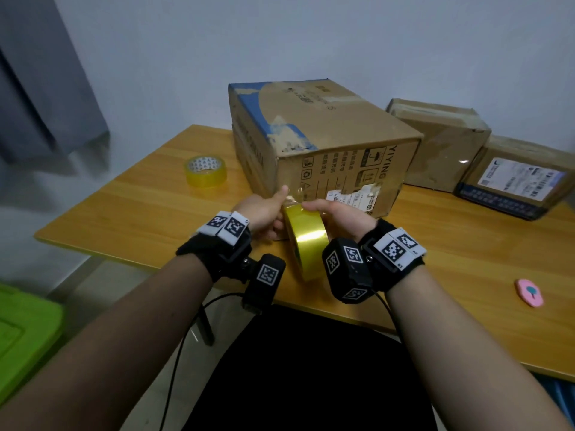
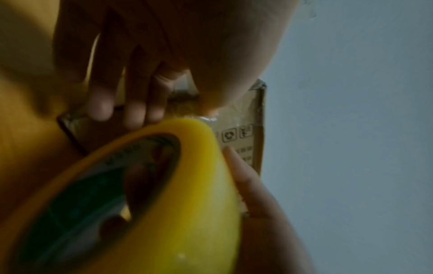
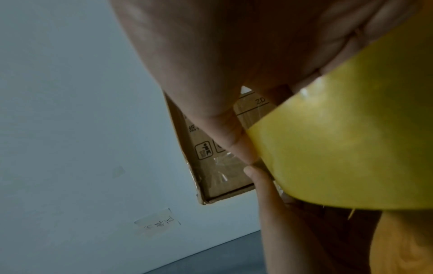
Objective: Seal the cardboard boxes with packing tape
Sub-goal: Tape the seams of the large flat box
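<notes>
Early going — yellow tape roll gripped in right hand just before the big box on the surface; left hand pinching the loose end. No fresh strip down yet — sealing all ahead.

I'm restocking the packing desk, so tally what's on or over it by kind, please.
Cardboard boxes: 3, the large box, the brown box, the labelled box
Tape rolls: 2, the held yellow roll, the roll on the table
Pink oval object: 1
Total: 6
</notes>
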